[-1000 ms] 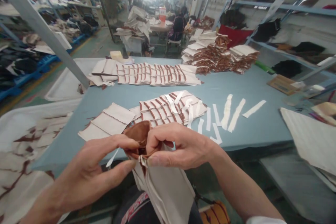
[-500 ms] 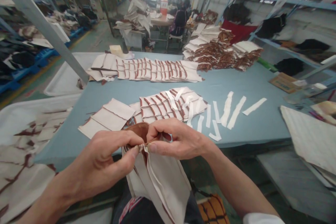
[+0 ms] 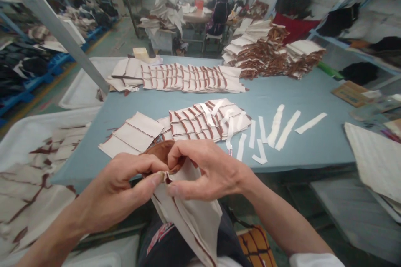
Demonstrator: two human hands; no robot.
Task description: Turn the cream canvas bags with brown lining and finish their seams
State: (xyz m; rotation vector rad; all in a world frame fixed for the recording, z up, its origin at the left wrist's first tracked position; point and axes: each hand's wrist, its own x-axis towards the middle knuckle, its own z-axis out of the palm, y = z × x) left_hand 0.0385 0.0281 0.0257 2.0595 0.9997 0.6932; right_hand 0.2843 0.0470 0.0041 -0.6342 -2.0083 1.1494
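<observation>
Both hands work at the upper edge of a cream fabric piece with brown lining (image 3: 196, 217), which hangs down over my lap. My left hand (image 3: 125, 190) pinches the edge at a seam between thumb and forefinger. Close beside it, my right hand (image 3: 205, 171) grips the same edge, its thumb on the cream outside and its fingers curled over the brown inside. A curved brown part (image 3: 161, 150) stands up behind the fingers. Just beyond my hands, a flat cream panel (image 3: 131, 133) and a row of overlapping panels with brown seams (image 3: 194, 121) lie on the blue-covered table (image 3: 297, 146).
White strips (image 3: 277, 127) are scattered right of the panels. Farther back lie a longer row of panels (image 3: 191, 77) and a tall stack of pieces (image 3: 260, 48). White tubs (image 3: 19, 133) with fabric stand at left, near a slanting metal post (image 3: 62, 29). A person (image 3: 219, 14) sits in the background.
My right thumb has moved down and away from the left fingertips, so the right hand's pinch looks wider. The fabric piece has shifted slightly left, and the whole view has shifted a little.
</observation>
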